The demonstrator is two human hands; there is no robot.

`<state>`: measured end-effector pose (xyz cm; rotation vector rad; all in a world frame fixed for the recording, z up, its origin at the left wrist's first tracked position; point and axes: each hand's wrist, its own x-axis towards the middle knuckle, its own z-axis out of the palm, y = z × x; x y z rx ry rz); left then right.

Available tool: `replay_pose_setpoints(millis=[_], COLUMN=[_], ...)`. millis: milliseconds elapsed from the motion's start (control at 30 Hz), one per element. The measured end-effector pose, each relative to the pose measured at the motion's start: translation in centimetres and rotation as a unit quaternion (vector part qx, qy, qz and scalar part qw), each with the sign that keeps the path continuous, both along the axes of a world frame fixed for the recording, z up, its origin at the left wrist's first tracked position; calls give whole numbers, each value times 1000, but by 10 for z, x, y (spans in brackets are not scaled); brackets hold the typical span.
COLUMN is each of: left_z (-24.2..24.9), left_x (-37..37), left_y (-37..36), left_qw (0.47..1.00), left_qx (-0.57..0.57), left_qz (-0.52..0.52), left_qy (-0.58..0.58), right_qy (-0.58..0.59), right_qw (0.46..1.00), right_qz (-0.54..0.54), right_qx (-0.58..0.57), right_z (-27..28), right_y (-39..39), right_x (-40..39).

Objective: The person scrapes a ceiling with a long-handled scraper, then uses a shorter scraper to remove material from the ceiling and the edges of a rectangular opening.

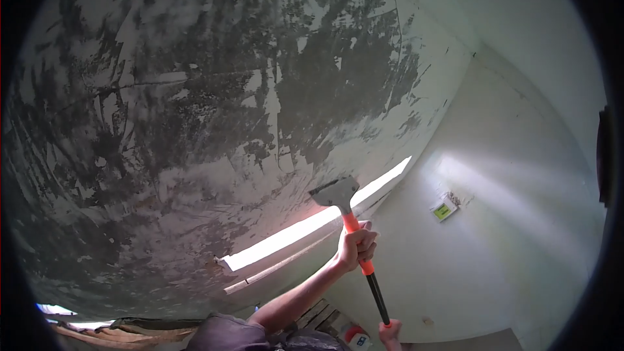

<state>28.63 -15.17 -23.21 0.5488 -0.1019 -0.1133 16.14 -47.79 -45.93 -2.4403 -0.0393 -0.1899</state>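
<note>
A long-handled scraper (335, 192) with a wide grey metal head is raised toward the ceiling (214, 91). The head overlaps the patchy surface, where dark areas show between pale, flaking ones. My left hand (356, 246) is wrapped around the orange upper grip, not far below the head. Farther down, my right hand (390, 331) closes around the bottom end of the black handle. A grey sleeve (227, 335) covers my left upper arm, and the forearm is bare.
A bright window strip (318, 221) runs behind the scraper head. The pale wall (494, 240) to the right carries a small box with a yellow-green face (444, 209). Below are wooden slats (318, 317) and a red-and-white container (357, 338). A dark object (604, 156) stands at the right edge.
</note>
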Motion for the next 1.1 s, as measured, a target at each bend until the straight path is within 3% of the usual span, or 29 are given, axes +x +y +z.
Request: replay_pose_setpoints(millis=[100, 267, 367, 433, 500, 567, 633, 800, 867, 900, 1000, 1100], left_z=[13, -18, 16, -5, -19, 17, 40, -1, 37, 33, -10, 25], left_x=[3, -4, 4, -4, -8, -1, 6, -4, -4, -5, -5, -2], left_y=[3, 0, 5, 4, 3, 6, 9, 8, 9, 6, 4, 7], left_qw=[1000, 1000, 1000, 1000, 999, 1000, 999, 1000, 999, 999, 999, 1000], left_qx=[-1, -7, -7, -15, 9, 7, 11, -12, 9, -28, -6, -9], left_qz=[-9, 0, -12, -15, -9, -10, 3, -16, -3, -10, -25, -18], left_qy=[-20, 12, -18, -11, 31, 9, -44, -18, -37, -20, -30, -20], right_qy=[-8, 4, 17, -2, 1, 11, 34, 31, 14, 58, 14, 61], right_qw=[1000, 1000, 1000, 1000, 1000, 999, 999, 999, 999, 998, 999, 997], right_qz=[-19, 12, -2, 17, 15, 7, -23, 10, -20, 11, 18, 9], right_qx=[-6, -18, -7, -4, -20, -42, 31, 14, 26, 34, 37, 39], right_z=[-4, -39, -43, -45, -34, -24, -9, -9, 6, -1, 0, 14], right_y=[1, -11, -18, -14, -8, 3, 15, 6, 14, -1, -5, 10], right_x=[17, 7, -6, 1, -3, 1, 21, 0, 13, 10, -15, 4])
